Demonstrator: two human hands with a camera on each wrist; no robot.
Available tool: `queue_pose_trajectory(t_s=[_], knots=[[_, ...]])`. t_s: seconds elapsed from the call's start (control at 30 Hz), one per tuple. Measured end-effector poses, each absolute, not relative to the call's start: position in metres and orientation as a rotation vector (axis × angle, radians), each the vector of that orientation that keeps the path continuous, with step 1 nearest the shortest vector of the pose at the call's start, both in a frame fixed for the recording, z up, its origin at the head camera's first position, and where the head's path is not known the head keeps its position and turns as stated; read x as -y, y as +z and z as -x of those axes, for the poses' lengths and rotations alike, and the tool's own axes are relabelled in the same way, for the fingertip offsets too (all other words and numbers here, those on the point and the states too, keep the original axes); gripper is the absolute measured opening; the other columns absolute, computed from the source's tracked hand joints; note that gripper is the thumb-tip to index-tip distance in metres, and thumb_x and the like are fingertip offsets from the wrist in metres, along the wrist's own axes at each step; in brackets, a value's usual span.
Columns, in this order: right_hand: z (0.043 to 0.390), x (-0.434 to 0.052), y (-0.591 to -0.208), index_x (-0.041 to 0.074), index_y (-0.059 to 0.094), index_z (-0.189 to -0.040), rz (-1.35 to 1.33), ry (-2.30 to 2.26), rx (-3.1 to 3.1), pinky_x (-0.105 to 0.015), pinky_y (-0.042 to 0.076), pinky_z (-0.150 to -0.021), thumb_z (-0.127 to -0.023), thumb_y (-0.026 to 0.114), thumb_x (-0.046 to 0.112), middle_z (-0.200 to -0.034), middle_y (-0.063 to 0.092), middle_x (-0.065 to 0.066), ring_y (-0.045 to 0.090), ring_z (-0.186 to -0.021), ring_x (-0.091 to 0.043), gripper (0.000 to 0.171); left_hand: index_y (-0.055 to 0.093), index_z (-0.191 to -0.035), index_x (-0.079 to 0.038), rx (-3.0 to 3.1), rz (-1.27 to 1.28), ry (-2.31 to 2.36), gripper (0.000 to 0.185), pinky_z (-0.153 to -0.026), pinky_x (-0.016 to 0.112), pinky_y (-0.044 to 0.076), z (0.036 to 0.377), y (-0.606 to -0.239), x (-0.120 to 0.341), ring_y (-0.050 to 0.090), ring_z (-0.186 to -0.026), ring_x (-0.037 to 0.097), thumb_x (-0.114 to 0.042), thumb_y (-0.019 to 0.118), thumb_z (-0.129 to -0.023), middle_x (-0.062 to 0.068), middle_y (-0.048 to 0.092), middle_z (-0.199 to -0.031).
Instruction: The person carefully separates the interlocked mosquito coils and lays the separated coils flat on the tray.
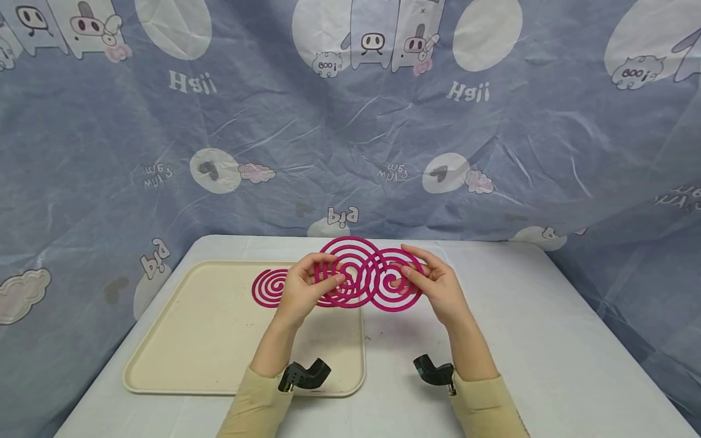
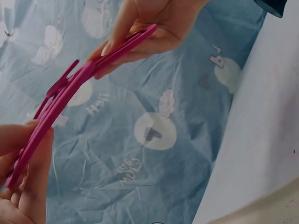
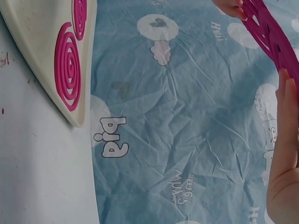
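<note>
Two magenta mosquito coils are held up, overlapping in the middle: a left coil (image 1: 348,238) and a right coil (image 1: 397,309). My left hand (image 1: 297,291) pinches the left coil between thumb and fingers. On the other side, my right hand (image 1: 446,292) grips the right coil, its thumb on the near face and fingers behind. Seen nearly edge-on in the left wrist view, the coils (image 2: 63,100) form a thin slanted band. Whether they are interlocked or only lapped, I cannot tell.
A cream tray (image 1: 186,340) lies on the white table (image 1: 526,340), left of centre. On it rests a magenta coil (image 1: 255,289); another coil (image 3: 80,21) lies beside it, partly hidden behind my left hand. A patterned blue-grey cloth (image 1: 328,134) hangs behind the table.
</note>
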State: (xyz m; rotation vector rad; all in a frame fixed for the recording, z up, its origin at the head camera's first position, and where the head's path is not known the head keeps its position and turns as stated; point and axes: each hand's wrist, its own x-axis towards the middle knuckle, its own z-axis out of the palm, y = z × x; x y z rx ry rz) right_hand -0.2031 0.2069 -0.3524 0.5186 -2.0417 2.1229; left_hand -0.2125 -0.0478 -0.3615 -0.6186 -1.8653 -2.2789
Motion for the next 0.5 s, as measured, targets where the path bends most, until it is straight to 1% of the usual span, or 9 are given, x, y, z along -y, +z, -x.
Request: queue_pose_trajectory(t_s=[0.1,0.27,0.4,0.5], knots=[[0.203,-0.203,-0.353,0.000,0.049,-0.132,-0.501,2.145,1.964,-0.033,0.054,-0.076,-0.091,0.060,0.004,-0.096,0.070,-0.007,0.070,-0.080,-0.021,0.043,0.059,-0.106,0.005,1.807,0.558,-2.290,0.031,-0.076,0.030,0.055,0.213,-0.361,0.046,0.063,-0.084,0.017,0.005,0.071,-0.078,0.017,0.059,-0.098],[0.201,-0.197,-0.353,0.001,0.049,-0.130,-0.483,2.146,1.901,-0.033,0.054,-0.077,-0.091,0.059,0.002,-0.093,0.070,-0.005,0.070,-0.080,-0.022,0.040,0.054,-0.099,0.006,1.740,0.502,-2.276,0.028,-0.071,0.030,0.056,0.213,-0.361,0.044,0.063,-0.078,0.016,0.007,0.072,-0.077,0.011,0.060,-0.090],[0.200,-0.192,-0.352,0.001,0.047,-0.129,-0.469,2.157,1.862,-0.033,0.054,-0.075,-0.091,0.059,0.002,-0.097,0.068,-0.004,0.069,-0.081,-0.020,0.040,0.049,-0.097,0.006,1.676,0.466,-2.294,0.031,-0.071,0.032,0.056,0.212,-0.362,0.040,0.065,-0.079,0.016,0.009,0.072,-0.076,0.009,0.061,-0.088],[0.201,-0.189,-0.353,0.001,0.044,-0.129,-0.470,2.163,1.841,-0.034,0.055,-0.075,-0.091,0.058,0.001,-0.101,0.066,-0.004,0.069,-0.081,-0.019,0.040,0.043,-0.099,0.004,1.629,0.441,-2.317,0.037,-0.072,0.035,0.056,0.212,-0.362,0.038,0.067,-0.083,0.018,0.008,0.072,-0.076,0.012,0.062,-0.090]])
